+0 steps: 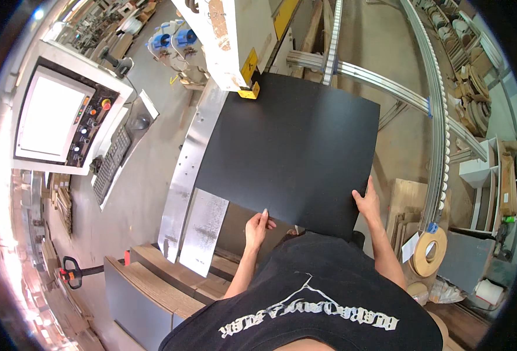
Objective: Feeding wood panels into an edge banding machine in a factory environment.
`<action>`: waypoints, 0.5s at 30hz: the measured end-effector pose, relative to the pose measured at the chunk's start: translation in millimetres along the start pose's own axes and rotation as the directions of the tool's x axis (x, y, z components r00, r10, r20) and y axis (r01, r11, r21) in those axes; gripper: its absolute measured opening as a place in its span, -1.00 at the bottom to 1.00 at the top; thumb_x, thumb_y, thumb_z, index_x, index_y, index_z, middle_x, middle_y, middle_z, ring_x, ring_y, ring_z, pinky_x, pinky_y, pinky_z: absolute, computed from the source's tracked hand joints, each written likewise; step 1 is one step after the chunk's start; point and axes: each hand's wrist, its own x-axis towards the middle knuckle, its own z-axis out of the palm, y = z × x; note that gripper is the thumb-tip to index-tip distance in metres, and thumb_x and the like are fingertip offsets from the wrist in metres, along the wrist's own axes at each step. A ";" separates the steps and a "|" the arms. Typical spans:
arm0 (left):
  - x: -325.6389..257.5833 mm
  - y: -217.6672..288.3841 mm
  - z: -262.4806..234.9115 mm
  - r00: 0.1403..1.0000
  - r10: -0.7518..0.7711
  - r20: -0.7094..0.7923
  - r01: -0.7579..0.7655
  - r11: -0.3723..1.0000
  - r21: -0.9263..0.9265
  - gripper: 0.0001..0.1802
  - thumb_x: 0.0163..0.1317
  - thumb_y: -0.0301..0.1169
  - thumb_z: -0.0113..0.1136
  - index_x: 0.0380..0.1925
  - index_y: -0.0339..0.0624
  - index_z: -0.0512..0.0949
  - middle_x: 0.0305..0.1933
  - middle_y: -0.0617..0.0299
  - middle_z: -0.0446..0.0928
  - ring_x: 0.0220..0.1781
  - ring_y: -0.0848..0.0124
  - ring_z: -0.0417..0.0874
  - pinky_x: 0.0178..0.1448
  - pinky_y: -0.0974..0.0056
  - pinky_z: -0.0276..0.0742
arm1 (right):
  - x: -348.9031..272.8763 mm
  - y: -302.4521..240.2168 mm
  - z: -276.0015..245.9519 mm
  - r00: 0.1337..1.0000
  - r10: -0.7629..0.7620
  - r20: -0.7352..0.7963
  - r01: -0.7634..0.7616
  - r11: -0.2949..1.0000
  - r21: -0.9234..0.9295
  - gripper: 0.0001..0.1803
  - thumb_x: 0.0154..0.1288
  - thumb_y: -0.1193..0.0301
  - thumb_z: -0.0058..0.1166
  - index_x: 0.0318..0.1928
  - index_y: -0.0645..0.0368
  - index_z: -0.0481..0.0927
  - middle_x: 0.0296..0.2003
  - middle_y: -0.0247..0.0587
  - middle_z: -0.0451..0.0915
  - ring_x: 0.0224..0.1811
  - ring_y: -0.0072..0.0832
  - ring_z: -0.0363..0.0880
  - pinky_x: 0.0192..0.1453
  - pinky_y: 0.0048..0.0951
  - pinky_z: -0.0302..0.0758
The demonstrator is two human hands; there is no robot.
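1. Both hands are placed on a black panel (293,146), which is supported at its left side along a metal bed strip (189,164).
2. The near edge of the panel is pinched by the left hand (258,229), with the thumb laid on top and the fingers curled below the edge.
3. The right edge, close to the near right corner, is gripped by the right hand (368,203); the thumb is rested on the top face, and the fingers are extended along the edge.
4. The far left corner is overlapped in view by a yellow block (249,90) on the white machine housing (217,41); whether contact is made cannot be told.
5. A control console (71,111) with a lit screen is positioned to the left, with a keyboard (112,167) mounted beside it.
6. A roller rail (439,117) is located on the right; a tan roll (429,270) is seen near its lower end.
7. Stacked boards (147,292) are located at lower left, well apart from the right hand.
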 end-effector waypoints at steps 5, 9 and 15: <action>33.6 16.4 16.9 1.000 0.008 -0.009 -0.009 0.999 -0.036 -0.41 0.54 -0.02 -0.01 -0.43 -0.35 0.62 -0.53 0.18 0.65 -0.47 0.51 0.59 -0.27 0.36 0.52 | 42.0 -5.3 -7.5 0.995 -0.087 -0.054 0.087 0.996 -0.009 -0.02 0.28 0.16 0.24 0.56 0.19 0.00 0.17 0.35 0.54 0.23 0.15 0.54 0.33 -0.05 0.44; 69.1 33.7 34.8 1.000 -0.002 -0.008 0.002 0.999 -0.037 -0.40 0.54 -0.01 0.00 -0.44 -0.34 0.64 -0.58 0.21 0.63 -0.53 0.52 0.54 -0.35 0.37 0.48 | 82.2 -23.3 -23.1 0.999 -0.006 -0.041 0.003 0.998 -0.070 -0.02 0.28 0.16 0.23 0.56 0.20 0.00 0.19 0.34 0.53 0.25 0.14 0.52 0.35 -0.05 0.43; 128.6 69.4 62.8 0.999 0.033 -0.025 -0.034 0.999 -0.026 -0.40 0.53 0.02 0.01 -0.45 -0.32 0.64 -0.61 0.23 0.59 -0.58 0.53 0.50 -0.43 0.36 0.40 | 160.9 -29.2 -35.0 1.000 -0.004 -0.020 0.002 0.996 -0.089 0.01 0.27 0.10 0.22 0.56 0.21 -0.01 0.19 0.38 0.51 0.25 0.16 0.52 0.35 -0.06 0.43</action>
